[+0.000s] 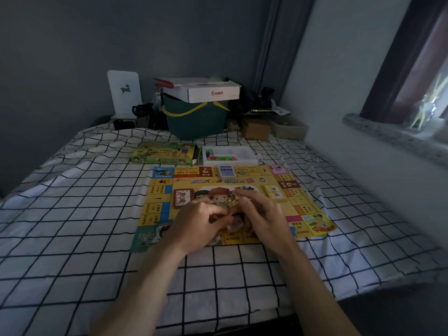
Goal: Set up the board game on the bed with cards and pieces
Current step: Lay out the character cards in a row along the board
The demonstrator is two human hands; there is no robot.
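Note:
A yellow game board (300,202) lies flat on the checked bedsheet. On it sit a red card deck (183,198) at the left, a yellow card deck (274,193) at the right and a blue-white card deck (226,171) at the far edge. My left hand (196,224) and my right hand (261,217) meet over the board's middle, fingers curled around a small thing between them; what it is stays hidden. Behind the board stand the green game box (164,153) and a white tray (242,155) holding coloured pieces.
A dark green basket (196,122) with a white cardboard box (208,89) on top stands at the bed's head, beside a white stand (124,93), dark items and a brown box (257,128). The wall and a stone window sill (392,137) run along the right.

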